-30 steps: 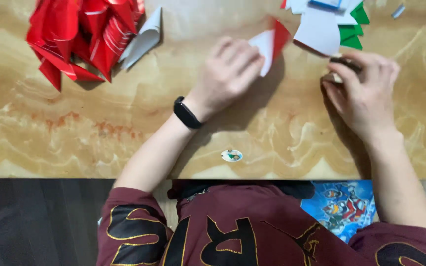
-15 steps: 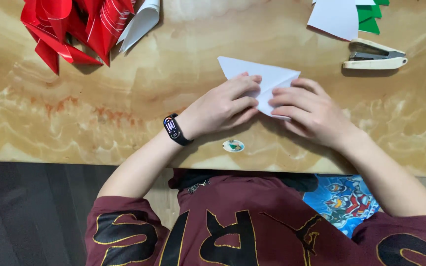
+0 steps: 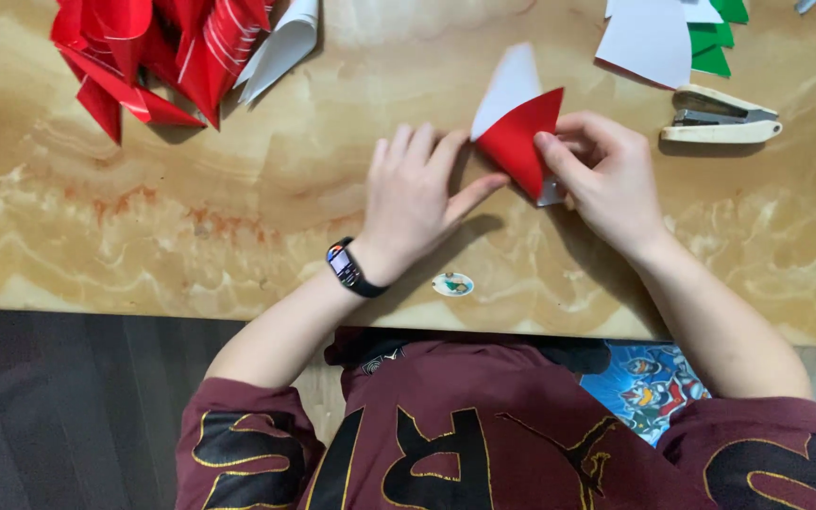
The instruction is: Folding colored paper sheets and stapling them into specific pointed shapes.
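Both hands meet at the middle of the table (image 3: 238,208), and we hold one folded paper (image 3: 519,132) between them. Our left hand (image 3: 417,194) lies flat with the fingers spread, and its thumb reaches toward the lower edge of the red flap. Our right hand (image 3: 602,175) grasps the paper from the right side: the thumb presses on the red face, while the other fingers curl behind it, so we cannot see how they hold. The paper is red on the folded front and white on the back part that points away from us. A small pale corner shows under the right hand, but we cannot tell if it belongs to the same sheet.

On the left wrist we wear a black band (image 3: 349,269) with a small screen.

Far left, a heap of red folded papers (image 3: 144,52) lies on the table, cut off by the top edge, with one white cone (image 3: 280,47) beside it. Top right, white and green sheets (image 3: 672,38) are also cut off. Just below them lies a cream stapler (image 3: 718,115), well apart from the right hand. Near the table edge there is a small round sticker (image 3: 452,283); its picture is too small to make out.
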